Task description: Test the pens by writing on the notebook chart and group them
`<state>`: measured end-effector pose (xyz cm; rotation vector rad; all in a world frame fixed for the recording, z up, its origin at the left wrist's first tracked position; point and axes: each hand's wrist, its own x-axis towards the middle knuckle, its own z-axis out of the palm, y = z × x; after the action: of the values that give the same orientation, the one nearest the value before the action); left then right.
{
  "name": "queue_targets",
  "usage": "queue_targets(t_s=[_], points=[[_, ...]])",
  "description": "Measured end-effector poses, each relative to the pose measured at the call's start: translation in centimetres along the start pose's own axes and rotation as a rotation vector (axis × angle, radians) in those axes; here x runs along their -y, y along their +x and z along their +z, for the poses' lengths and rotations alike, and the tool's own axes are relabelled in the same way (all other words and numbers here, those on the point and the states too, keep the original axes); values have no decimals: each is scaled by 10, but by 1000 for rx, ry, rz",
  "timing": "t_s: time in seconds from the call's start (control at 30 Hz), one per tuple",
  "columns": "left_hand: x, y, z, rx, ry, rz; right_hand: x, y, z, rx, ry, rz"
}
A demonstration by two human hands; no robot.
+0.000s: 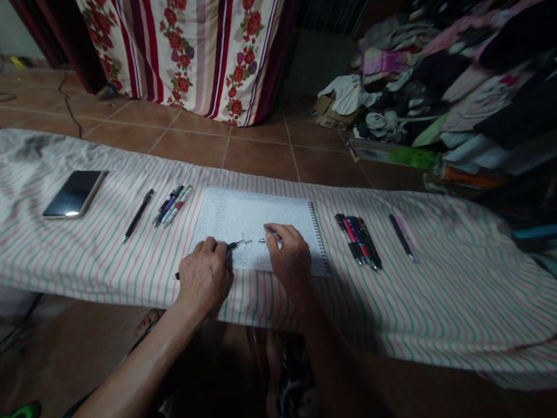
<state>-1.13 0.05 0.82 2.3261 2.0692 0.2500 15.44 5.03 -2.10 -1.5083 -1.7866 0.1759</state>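
Observation:
A spiral notebook (240, 222) lies open on the striped cloth of a long board (464, 296). My left hand (205, 275) is closed round a dark pen body (233, 245) at the notebook's near edge. My right hand (289, 255) pinches a small thin pen part (263, 239) just to the right of it. The two pieces point at each other with a small gap between them.
A phone (74, 194) lies at the left of the cloth. A black pen (138, 215) and a small bunch of pens (174, 204) lie left of the notebook; several pens (359, 239) and a single pen (402, 237) lie to its right. Heaped clothes (467, 72) fill the right background.

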Motion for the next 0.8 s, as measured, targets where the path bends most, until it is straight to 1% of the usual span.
queue_targets(t_s=[0.17, 0.37, 0.57, 0.8], points=[[-1, 0, -1, 3, -1, -12, 2, -1, 3, 29, -6, -42], [-1, 0, -4, 10, 16, 9, 8, -4, 8, 93, 9, -175], [-1, -1, -7, 23, 17, 68, 17, -6, 9, 127, 38, -202], [1, 0, -5, 16, 13, 91, 13, -6, 10, 102, 39, -195]])
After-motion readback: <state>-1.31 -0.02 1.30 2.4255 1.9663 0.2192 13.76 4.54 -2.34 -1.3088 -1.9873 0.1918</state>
